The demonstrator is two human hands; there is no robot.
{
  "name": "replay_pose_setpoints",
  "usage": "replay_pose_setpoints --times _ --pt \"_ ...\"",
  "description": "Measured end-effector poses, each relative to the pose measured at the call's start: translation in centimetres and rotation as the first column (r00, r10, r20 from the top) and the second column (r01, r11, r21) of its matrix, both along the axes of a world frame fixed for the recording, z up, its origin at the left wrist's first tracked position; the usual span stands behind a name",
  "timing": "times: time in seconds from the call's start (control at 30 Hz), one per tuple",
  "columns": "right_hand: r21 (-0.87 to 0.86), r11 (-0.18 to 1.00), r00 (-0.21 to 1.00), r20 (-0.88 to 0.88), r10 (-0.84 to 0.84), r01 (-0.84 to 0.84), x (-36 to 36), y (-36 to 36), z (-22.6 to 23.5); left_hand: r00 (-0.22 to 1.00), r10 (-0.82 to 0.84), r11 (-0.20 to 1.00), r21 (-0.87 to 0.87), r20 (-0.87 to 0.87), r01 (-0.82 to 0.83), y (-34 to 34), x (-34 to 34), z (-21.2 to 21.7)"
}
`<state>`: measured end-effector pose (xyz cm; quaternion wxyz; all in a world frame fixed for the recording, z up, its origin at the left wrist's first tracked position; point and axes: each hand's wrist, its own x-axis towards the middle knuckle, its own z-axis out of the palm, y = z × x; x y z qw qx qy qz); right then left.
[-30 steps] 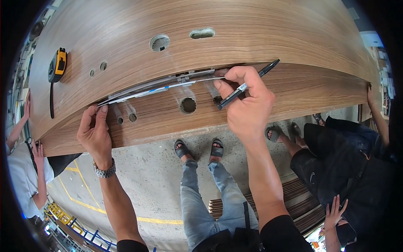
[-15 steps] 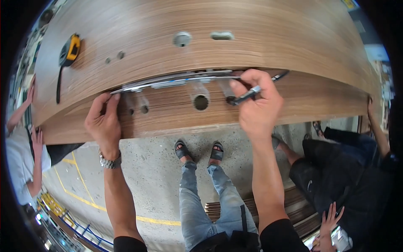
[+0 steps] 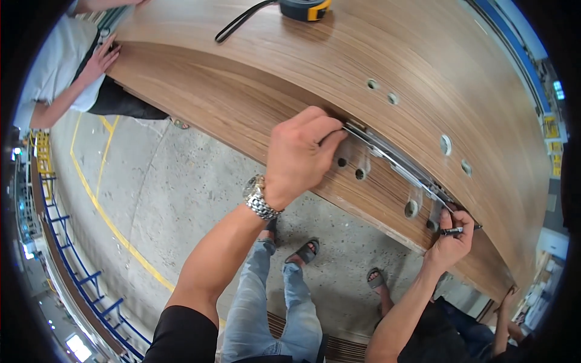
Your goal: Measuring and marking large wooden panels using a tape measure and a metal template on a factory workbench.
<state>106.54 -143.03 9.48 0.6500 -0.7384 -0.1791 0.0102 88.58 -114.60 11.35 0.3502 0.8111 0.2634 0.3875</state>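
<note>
Pinching a long, thin, shiny silver-grey metal strip (image 3: 399, 171) at one end with left fingers (image 3: 329, 124) and at the other with right fingers (image 3: 465, 219), holding it just beside the edge of a brown, hole-pierced, wood-grained board (image 3: 417, 115), and clasping a slim black pen (image 3: 451, 231) on the right.

Left grip (image 3: 302, 152) on metal strip (image 3: 407, 173), wooden panel (image 3: 393, 51)

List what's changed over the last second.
View swung: the wooden panel now slants down rightward, and the tape measure sits at the picture's top edge. Nothing visibly grabbed or released. Unchanged: left hand and right hand pinch the thin metal strip; pen in right hand.
</note>
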Motion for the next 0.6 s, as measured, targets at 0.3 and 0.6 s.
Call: replay_pose_setpoints --times 0.3,0.6 --pt "-0.094 0.994 0.993 0.112 -0.040 0.050 0.8 -0.6 0.1 0.999 -0.033 0.999 0.003 0.041 0.033 -0.1 0.2 -0.8" --pt "-0.135 0.983 0.987 0.121 -0.106 0.122 -0.1 0.2 0.0 0.999 0.024 0.999 -0.032 0.034 -0.023 -0.1 0.3 -0.7"
